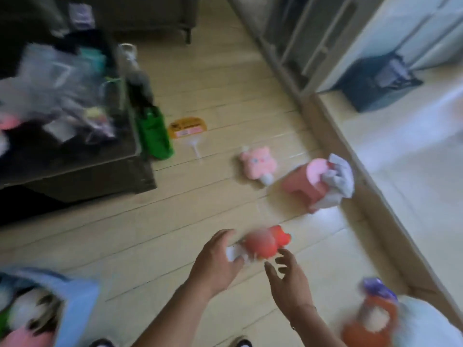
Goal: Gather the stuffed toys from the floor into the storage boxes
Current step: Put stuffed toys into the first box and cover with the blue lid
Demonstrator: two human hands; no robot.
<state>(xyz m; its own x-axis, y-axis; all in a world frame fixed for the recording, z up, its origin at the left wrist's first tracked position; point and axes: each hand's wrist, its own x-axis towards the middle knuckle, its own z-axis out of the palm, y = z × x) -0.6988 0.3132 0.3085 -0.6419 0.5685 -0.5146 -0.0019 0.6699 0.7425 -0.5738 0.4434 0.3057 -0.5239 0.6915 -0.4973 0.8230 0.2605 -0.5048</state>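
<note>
1. Red stuffed toy (265, 242) was seen between the two hands, low in the middle of the view and above the pale plank floor (160, 246); whether it was resting on the boards could not be told through the blur.
2. Its long axis was laid roughly left to right, with a white part at its left end against the left hand (218, 259) and its red bulk extended to the right.
3. The left hand was cupped against the toy's left end, with fingers curled about the white part; a firm hold is judged likely but was not plainly shown.
4. The right hand (288, 284) was held just below and to the right of the toy, its fingers spread and apart from it, so the left hand was the nearer.
5. A blue fabric box (80, 296), soft-walled and already holding plush, was placed at the lower left, well to the left of the toy; a sweep leftward is judged to be called for.
6. Two further soft toys were left on the floor beyond: a pale pink, rounded one (258, 165) and a larger pink one (315, 186) with grey cloth at its end.
7. An orange plush (368, 324) was seen at the lower right.
</note>
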